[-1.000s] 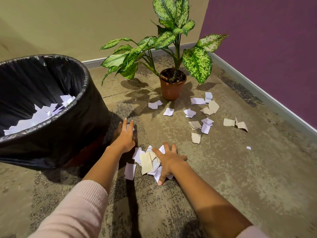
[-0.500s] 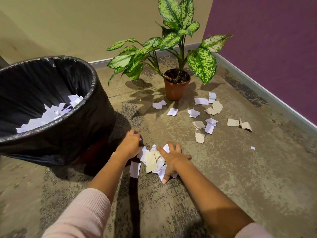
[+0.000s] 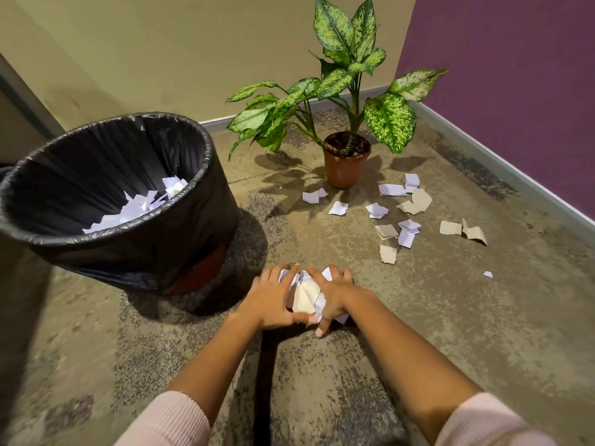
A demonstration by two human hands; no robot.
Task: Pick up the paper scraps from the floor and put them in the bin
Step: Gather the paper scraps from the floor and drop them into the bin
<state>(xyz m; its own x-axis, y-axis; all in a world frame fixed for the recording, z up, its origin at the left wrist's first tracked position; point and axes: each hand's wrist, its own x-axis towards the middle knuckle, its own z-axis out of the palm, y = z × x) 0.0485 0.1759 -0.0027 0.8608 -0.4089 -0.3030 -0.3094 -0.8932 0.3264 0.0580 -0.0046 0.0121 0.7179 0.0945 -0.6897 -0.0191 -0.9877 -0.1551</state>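
As left hand (image 3: 273,300) and right hand (image 3: 336,292) clasp 1 scrap pile (image 3: 304,297), 1 bin (image 3: 145,259) sits near | ~14 loose scraps (image 3: 338,208) | 1 plant (image 3: 344,169)

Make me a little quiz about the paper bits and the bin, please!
1. True or false: the bin already has paper inside.
2. How many hands hold the scrap pile? A one, B two, C none.
3. Fill the gap: loose scraps lie near the potted ____.
Key: 1 true. 2 B, the left hand and right hand cup it together. 3 plant.
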